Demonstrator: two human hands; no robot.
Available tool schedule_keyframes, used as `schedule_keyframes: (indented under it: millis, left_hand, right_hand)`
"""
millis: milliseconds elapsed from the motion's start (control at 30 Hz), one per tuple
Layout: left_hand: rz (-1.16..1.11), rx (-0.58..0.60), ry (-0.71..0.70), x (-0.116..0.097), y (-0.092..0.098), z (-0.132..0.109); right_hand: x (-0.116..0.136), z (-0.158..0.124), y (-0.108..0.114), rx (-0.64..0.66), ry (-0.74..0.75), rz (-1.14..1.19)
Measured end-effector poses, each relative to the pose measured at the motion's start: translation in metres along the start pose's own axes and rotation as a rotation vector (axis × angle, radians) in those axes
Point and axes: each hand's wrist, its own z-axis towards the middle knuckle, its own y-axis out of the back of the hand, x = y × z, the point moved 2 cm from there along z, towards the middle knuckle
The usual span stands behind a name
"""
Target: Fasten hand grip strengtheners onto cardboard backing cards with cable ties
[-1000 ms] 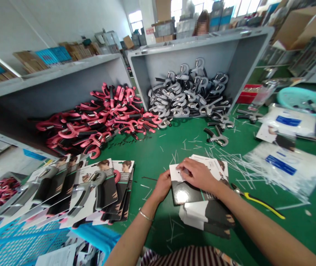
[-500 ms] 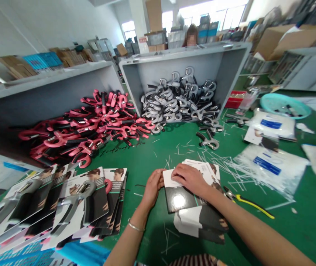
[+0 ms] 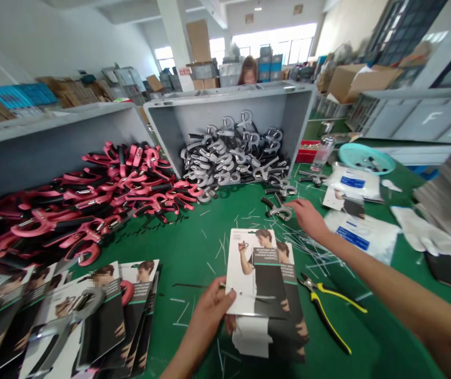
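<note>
My left hand (image 3: 209, 308) pinches the lower left edge of a printed backing card (image 3: 271, 281), thumb on its face and the other fingers underneath. A white cable tie (image 3: 264, 298) lies across the card's lower part. More printed cards (image 3: 297, 310) lie beneath and beside it. With fingers stretched out, my right hand (image 3: 308, 217) reaches to a grey and black hand grip strengthener (image 3: 283, 212) on the table; the fingertips meet its right side. Yellow-handled pliers (image 3: 318, 300) lie with their handles spread, right of the cards.
Red hand grips (image 3: 130, 195) spill from the left grey crate (image 3: 31, 137), grey ones (image 3: 229, 152) from the middle crate (image 3: 298, 121). Carded grips (image 3: 91, 316) are stacked at lower left. Loose cable ties (image 3: 308, 245), plastic bags (image 3: 354, 181) and a turquoise tray (image 3: 368, 158) are at right.
My right hand has left the card stack and moved forward to the grey hand grip. My left hand now holds a card face up, with a tie across it. The view has shifted right.
</note>
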Motion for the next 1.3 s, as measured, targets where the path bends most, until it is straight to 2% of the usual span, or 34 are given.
schedule_keyframes:
  millis: [33,100,167,233,333,400,467,533,600,667,700,767,833,900,967,1033,1067,1167,1233,1300]
  left_hand:
    - [0.043,0.007,0.035,0.006,-0.007,-0.004]
    - [0.093,-0.077,0.027,0.015,-0.018,-0.006]
    - [0.103,-0.194,-0.038,0.018,-0.026,-0.004]
    - [0.133,-0.242,-0.071,0.017,-0.030,-0.001]
    - [0.281,-0.140,-0.043,0.011,-0.025,0.000]
    - [0.389,-0.053,-0.028,0.005,-0.012,-0.001]
    - [0.442,-0.059,-0.047,-0.005,0.006,-0.003]
    - [0.452,-0.159,-0.109,-0.020,0.023,-0.002]
    - [0.442,-0.240,-0.211,-0.039,0.029,0.003]
    - [0.434,-0.231,-0.350,-0.059,0.023,0.013]
    - [0.438,-0.201,-0.428,-0.068,0.017,0.020]
    - [0.462,-0.138,-0.572,-0.080,0.004,0.035]
    - [0.511,-0.089,-0.653,-0.081,-0.004,0.048]
    - [0.561,-0.056,-0.672,-0.072,-0.006,0.055]
    - [0.622,-0.034,-0.676,-0.058,-0.003,0.055]
    - [0.711,-0.024,-0.682,-0.044,-0.001,0.050]
    - [0.761,-0.022,-0.683,-0.038,-0.001,0.047]
    - [0.859,-0.034,-0.673,-0.034,-0.002,0.041]
    - [0.868,-0.048,-0.679,-0.041,-0.005,0.043]
    - [0.864,-0.061,-0.706,-0.050,-0.011,0.050]
  right_hand:
    - [-0.017,0.013,-0.006,0.029,0.021,-0.026]
    - [-0.037,0.036,-0.020,0.089,0.069,-0.041]
    - [-0.044,0.053,-0.030,0.142,0.123,-0.048]
    - [-0.045,0.066,-0.034,0.185,0.170,-0.044]
    - [-0.047,0.075,-0.025,0.232,0.214,-0.029]
    - [-0.049,0.071,-0.010,0.247,0.214,-0.016]
    - [-0.047,0.057,0.010,0.236,0.183,-0.002]
    - [-0.034,0.034,0.032,0.197,0.132,0.015]
    - [-0.006,0.007,0.049,0.178,0.042,0.137]
    - [0.031,-0.019,0.056,0.268,-0.204,0.637]
    - [0.052,-0.031,0.054,0.329,-0.308,0.873]
    - [0.092,-0.048,0.045,0.419,-0.450,1.203]
    - [0.120,-0.059,0.030,0.511,-0.520,1.390]
    - [0.132,-0.065,0.014,0.590,-0.547,1.476]
    - [0.130,-0.071,0.004,0.665,-0.531,1.439]
    - [0.120,-0.078,0.000,0.667,-0.458,1.187]
    - [0.113,-0.081,0.001,0.611,-0.411,0.980]
    - [0.104,-0.089,0.015,0.314,-0.268,0.360]
    - [0.111,-0.094,0.021,0.248,-0.147,0.239]
    - [0.123,-0.097,0.020,0.287,-0.004,0.294]
